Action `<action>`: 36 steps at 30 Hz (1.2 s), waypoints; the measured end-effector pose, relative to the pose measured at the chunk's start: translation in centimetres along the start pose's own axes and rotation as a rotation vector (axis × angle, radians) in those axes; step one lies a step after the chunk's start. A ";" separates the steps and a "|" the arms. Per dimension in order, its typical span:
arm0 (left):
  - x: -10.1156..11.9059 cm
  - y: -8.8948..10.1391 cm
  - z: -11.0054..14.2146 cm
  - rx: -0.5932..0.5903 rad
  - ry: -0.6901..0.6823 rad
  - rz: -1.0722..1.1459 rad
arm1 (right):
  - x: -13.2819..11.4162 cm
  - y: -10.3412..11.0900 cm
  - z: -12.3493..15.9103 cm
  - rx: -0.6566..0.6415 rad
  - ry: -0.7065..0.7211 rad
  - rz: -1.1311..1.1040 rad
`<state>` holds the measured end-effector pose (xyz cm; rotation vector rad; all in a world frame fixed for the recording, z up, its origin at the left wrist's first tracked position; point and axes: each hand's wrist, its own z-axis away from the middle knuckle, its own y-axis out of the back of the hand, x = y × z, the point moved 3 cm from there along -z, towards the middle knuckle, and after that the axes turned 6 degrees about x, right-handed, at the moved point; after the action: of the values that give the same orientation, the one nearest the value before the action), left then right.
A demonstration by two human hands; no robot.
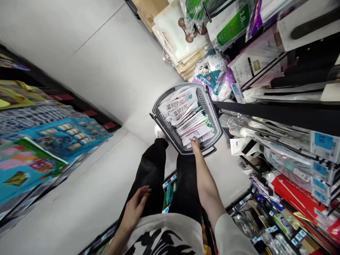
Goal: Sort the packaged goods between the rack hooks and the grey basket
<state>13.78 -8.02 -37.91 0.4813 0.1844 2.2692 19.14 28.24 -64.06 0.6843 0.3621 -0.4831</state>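
Observation:
A grey plastic basket (218,131) with perforated sides rests low in front of my legs, its black handles folded to the rim. Inside stands a row of thin white packets (190,120), with printed packets (176,106) lying behind them. My right hand (195,144) reaches over the basket's near edge, its fingers closed at the border of a white packet (198,135) at the front of the row; the fingertips are small and partly hidden. Beside my thigh hangs my left hand (136,207), fingers loosely bent and apart, holding nothing.
Shelves with hanging goods and blue price tags (324,141) rise on the right. Wooden boards (183,67) and bagged goods (215,76) hang just beyond the basket. Colourful packages (26,159) line the left side. Pale tiled floor (106,71) runs between, with my shoe (159,132) beside the basket.

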 end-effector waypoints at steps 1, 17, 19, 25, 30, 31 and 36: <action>0.0 0.1 0.0 0.000 -0.012 -0.003 | 0.2 0.3 0.1 0.052 -0.031 -0.019; 19.7 -0.2 6.8 0.139 -1.078 -0.444 | -15.9 15.9 26.2 0.054 0.112 -0.601; 23.0 0.6 8.4 0.115 -1.185 -0.490 | -19.9 16.9 29.1 -0.041 0.194 -0.635; 29.1 5.4 13.0 0.024 -1.128 -0.076 | -32.2 18.1 37.6 -0.263 0.528 -0.682; 29.7 8.3 15.6 0.134 -0.877 0.304 | -34.9 19.5 41.1 0.100 0.620 -0.707; 29.4 8.4 16.0 0.113 -0.854 0.352 | -34.5 19.6 41.4 0.126 0.597 -0.714; 26.6 7.9 18.0 -0.193 -0.671 0.600 | -33.0 18.4 44.1 -0.202 0.501 -0.768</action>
<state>-0.81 5.91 -11.67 1.2853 -0.5824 2.4952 8.62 20.89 -7.39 0.4422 1.1511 -0.9860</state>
